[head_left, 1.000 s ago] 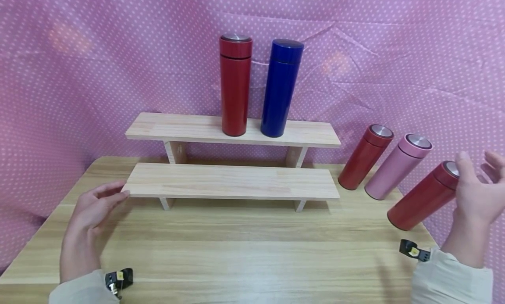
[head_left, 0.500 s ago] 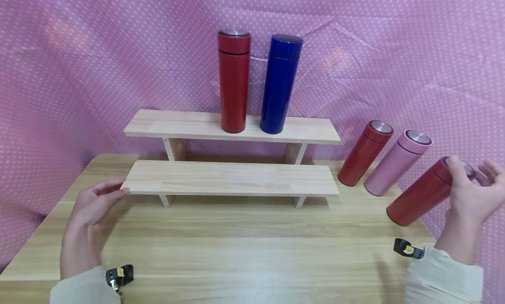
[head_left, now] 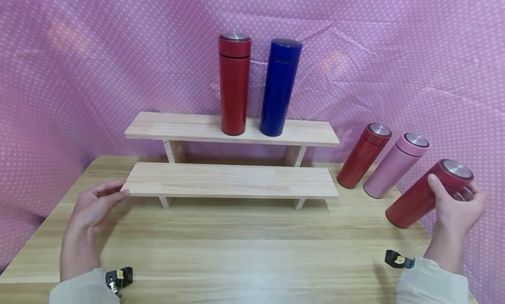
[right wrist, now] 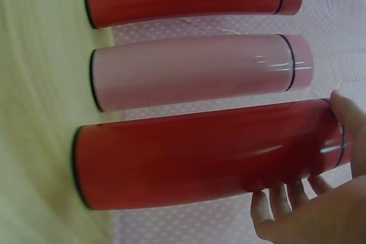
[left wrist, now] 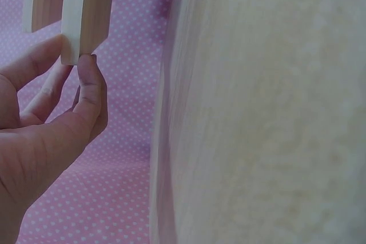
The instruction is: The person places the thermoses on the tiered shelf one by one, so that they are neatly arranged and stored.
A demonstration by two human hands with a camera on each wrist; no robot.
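My left hand pinches the left end of the lower wooden shelf between thumb and fingers; the left wrist view shows this hand at the end of the board. At the table's right side, my right hand grips the nearest red thermos near its silver-topped lid. In the right wrist view, the thumb lies on one side of this thermos and the fingertips on the other. The thermos stands on the table. Beside it are a pink thermos and another red thermos.
On the upper wooden shelf stand a taller red thermos and a blue thermos. Both shelves rest on short legs on the wooden table. A pink dotted cloth hangs behind and around the table.
My right hand has moved left and down from beside the nearest red thermos and now has its thumb and fingers round it. The left hand stays on the shelf end.
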